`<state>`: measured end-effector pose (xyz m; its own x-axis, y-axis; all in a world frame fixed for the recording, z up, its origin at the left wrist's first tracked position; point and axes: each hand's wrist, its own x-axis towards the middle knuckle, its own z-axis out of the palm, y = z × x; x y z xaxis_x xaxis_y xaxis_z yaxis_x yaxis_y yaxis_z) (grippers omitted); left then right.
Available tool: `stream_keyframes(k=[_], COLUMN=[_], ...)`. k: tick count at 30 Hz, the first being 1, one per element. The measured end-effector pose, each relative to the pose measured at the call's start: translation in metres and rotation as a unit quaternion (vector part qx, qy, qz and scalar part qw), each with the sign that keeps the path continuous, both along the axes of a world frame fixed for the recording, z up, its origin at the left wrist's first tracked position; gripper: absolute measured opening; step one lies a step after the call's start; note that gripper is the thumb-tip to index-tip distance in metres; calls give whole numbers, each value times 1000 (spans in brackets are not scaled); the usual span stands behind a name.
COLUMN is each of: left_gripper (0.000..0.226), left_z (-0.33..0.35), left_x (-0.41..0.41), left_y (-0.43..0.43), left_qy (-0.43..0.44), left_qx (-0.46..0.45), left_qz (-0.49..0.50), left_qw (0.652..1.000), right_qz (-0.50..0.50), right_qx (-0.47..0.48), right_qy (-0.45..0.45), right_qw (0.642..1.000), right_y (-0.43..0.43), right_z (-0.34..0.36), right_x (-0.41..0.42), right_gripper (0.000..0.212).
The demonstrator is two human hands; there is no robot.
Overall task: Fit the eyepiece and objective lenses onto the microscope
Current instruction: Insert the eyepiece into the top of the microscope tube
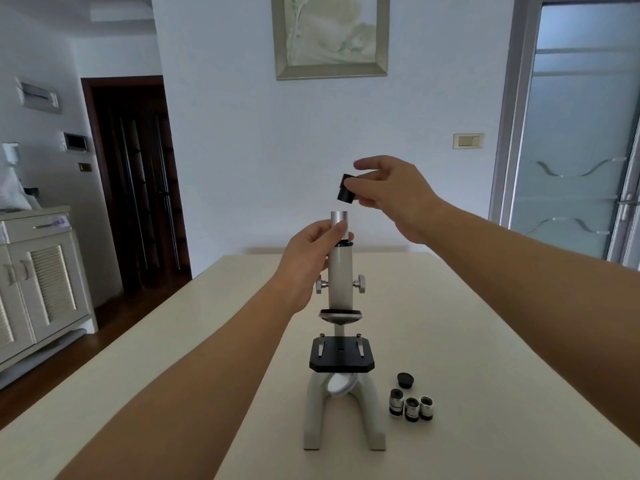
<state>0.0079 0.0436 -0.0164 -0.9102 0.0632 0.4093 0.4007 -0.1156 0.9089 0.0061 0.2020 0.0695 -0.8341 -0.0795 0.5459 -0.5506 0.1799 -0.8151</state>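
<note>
Bare forearms (pixel 194 393) stretch over the surface (pixel 502 341). Left hand (pixel 306 268) has its grip clamped round the microscope (pixel 341 282) at the silver tube top; right hand (pixel 394 195) pinches the black eyepiece (pixel 345 194), tilted, just above it. Three objective lenses (pixel 411 408) stand right of the base.

My only camera rides on my head, a wide-angle lens facing forward and tipped down over the table (pixel 485 341). It sits near, and both forearms run in from the bottom corners. The microscope (pixel 340 271) stands at twelve o'clock, my left hand (pixel 308 261) gripping its tube at eleven, my right hand (pixel 391 192) pinching the eyepiece (pixel 346 194) at one.
</note>
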Motion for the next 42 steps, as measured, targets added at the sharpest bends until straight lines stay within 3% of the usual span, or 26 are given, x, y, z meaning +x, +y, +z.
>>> stream_keyframes(k=[13,24,38,42], left_gripper=[17,17,20,26], left_z=[-4,-6,-5,-4], left_x=[4,4,10,12], left_y=[2,2,4,5], left_qy=[18,14,-5,-5], left_qx=[-19,-14,-9,-11], left_qz=[27,32,33,37], left_qw=[999,999,999,999], right_qz=[-4,-10,-9,-9], right_qx=[61,145,142,136], right_qy=[0,-13,-28,-31], right_qw=[998,989,989,990], right_y=[-8,-9,-8,-8], right_z=[-8,-7,-15,-19], right_x=[-4,4,2,1], right_gripper=[36,46,40,27])
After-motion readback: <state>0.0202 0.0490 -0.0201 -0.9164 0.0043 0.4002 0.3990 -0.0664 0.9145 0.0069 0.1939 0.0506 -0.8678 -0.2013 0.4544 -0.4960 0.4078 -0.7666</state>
